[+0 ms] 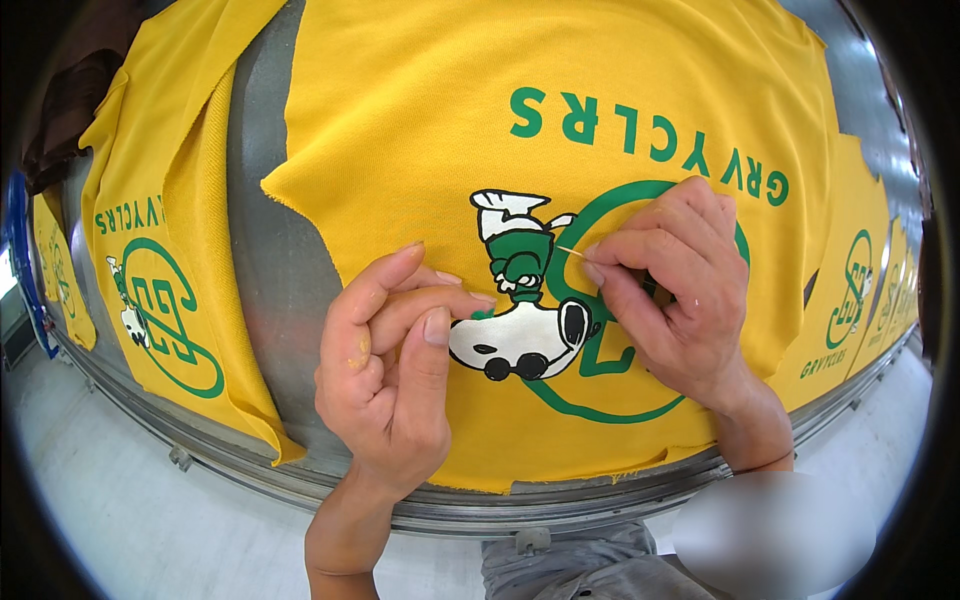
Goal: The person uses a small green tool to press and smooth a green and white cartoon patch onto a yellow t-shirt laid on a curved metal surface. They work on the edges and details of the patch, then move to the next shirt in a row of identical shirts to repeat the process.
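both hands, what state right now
Left hand: partly open, loosely curled, no held thing visible.
Right hand: closed, pinching a thin pale stick.

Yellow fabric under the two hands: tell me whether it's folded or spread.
Spread: the yellow fabric lies opened out over the grey table, its printed dog facing up.

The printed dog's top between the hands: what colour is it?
The printed dog's top is green with black outlines, best shown in the head view.
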Demonstrator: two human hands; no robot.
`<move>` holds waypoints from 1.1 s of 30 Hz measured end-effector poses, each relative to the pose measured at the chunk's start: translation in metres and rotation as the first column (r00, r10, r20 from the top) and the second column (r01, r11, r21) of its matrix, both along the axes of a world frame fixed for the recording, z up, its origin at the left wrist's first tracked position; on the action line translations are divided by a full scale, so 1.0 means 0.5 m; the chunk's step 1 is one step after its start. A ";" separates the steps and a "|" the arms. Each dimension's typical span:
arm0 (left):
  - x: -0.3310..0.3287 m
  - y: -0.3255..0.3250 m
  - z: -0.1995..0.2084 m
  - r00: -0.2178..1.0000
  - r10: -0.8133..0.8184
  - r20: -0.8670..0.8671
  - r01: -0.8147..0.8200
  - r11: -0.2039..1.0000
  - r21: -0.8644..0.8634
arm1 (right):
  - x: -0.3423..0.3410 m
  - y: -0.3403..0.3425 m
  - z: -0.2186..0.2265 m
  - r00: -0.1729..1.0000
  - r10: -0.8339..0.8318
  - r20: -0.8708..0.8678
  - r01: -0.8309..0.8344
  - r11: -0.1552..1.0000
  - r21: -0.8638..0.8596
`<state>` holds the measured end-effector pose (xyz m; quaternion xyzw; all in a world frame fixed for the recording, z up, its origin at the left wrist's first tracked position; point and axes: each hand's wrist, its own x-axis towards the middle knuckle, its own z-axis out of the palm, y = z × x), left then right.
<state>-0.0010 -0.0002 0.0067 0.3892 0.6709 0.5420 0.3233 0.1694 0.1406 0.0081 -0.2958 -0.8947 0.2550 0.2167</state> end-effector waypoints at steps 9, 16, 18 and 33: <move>0.002 0.000 -0.003 1.000 0.001 0.013 -0.002 1.000 0.009 | 0.002 0.001 -0.001 1.000 0.006 -0.002 -0.006 1.000 0.000; 0.002 0.000 -0.002 1.000 0.010 0.023 -0.011 1.000 0.012 | 0.002 0.000 0.000 1.000 0.003 0.003 -0.003 1.000 -0.005; 0.003 0.001 -0.002 1.000 0.010 0.021 -0.010 1.000 0.010 | 0.002 0.000 -0.001 1.000 -0.004 0.007 0.004 1.000 -0.005; 0.000 0.001 -0.005 1.000 -0.001 -0.010 0.002 1.000 0.018 | 0.005 0.001 -0.005 0.999 0.030 -0.022 -0.030 1.000 0.001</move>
